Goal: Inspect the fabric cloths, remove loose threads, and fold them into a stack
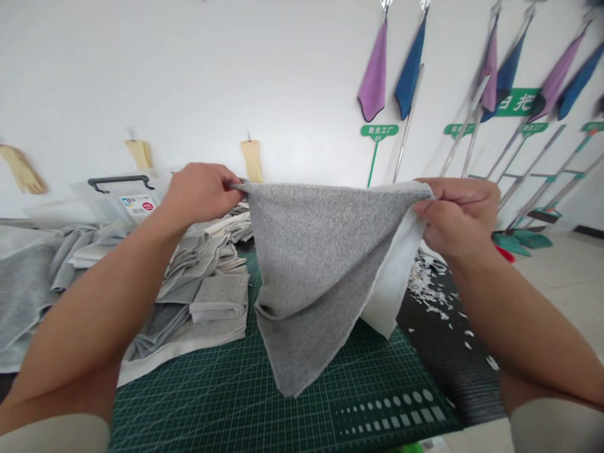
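Observation:
A grey cloth [325,245] hangs stretched between my two hands, above a green cutting mat [198,402]. My left hand [202,192] pinches its upper left corner. At the upper right, my right hand [457,214] grips the other corner between thumb and curled fingers. The cloth's lower part droops in folds to a point, and a paler white side shows at the right. Left of the cloth, several folded grey and off-white cloths [219,296] lie heaped on the mat's edge and beyond.
White scraps [429,289] lie on the black tabletop [453,352] at right, near scissors [436,263]. Behind the cloth pile stands a clear bin with a black handle [120,180]. Yellow gloves [251,160] and purple and blue cloths [375,75] hang on the wall; brooms and dustpans [523,240] stand at right.

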A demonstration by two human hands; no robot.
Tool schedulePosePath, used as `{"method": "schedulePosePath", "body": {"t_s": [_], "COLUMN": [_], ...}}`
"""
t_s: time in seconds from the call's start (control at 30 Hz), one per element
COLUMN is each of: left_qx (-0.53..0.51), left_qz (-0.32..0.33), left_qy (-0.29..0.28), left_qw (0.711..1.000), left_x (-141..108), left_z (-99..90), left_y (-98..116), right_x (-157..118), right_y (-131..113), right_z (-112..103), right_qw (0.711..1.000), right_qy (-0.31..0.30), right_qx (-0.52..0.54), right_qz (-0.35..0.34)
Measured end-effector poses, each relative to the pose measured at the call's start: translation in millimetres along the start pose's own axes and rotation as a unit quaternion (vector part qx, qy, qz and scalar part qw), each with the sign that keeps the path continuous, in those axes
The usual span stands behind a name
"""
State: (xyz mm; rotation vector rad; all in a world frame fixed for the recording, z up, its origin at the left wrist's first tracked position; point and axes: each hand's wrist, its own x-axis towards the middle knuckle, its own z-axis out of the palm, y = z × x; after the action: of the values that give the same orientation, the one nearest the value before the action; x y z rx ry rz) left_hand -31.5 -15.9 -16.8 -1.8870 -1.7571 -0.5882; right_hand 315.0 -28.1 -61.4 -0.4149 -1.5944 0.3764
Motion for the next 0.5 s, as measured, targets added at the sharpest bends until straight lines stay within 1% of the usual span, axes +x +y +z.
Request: {"method": "schedulePosePath", "body": {"t_s": [0.1,0.17,0.27,0.37,0.43,0.5], "left_qx": [-0.057,-0.078,-0.090,-0.106,-0.111,-0.116], "left_qz": [-0.017,-0.025,-0.049,-0.049,-0.043,-0.051], "left_qy": [0.086,0.126,0.160,0.199,0.235,0.255], "left_qw": [0.995,0.989,0.982,0.973,0.965,0.959], "left_x": [6,9,12,16,19,23], "left_z": [-14.8,-24.8,-39.9,-52.2,-57.5,-60.4], "left_y": [-5,-5,-4,-4,-7,-11], "right_x": [26,43,64,80,88,97], "right_y": [10,15,18,16,14,13], "right_z": [-3,-4,-4,-2,-2,-1], "right_qw": [0.997,0.994,0.993,0.993,0.993,0.990], "right_qy": [0.045,0.061,0.082,0.094,0.102,0.117], "right_qx": [-0.004,-0.013,-0.026,-0.039,-0.045,-0.058], "right_qz": [-0.067,-0.088,-0.080,-0.053,-0.044,-0.046]}}
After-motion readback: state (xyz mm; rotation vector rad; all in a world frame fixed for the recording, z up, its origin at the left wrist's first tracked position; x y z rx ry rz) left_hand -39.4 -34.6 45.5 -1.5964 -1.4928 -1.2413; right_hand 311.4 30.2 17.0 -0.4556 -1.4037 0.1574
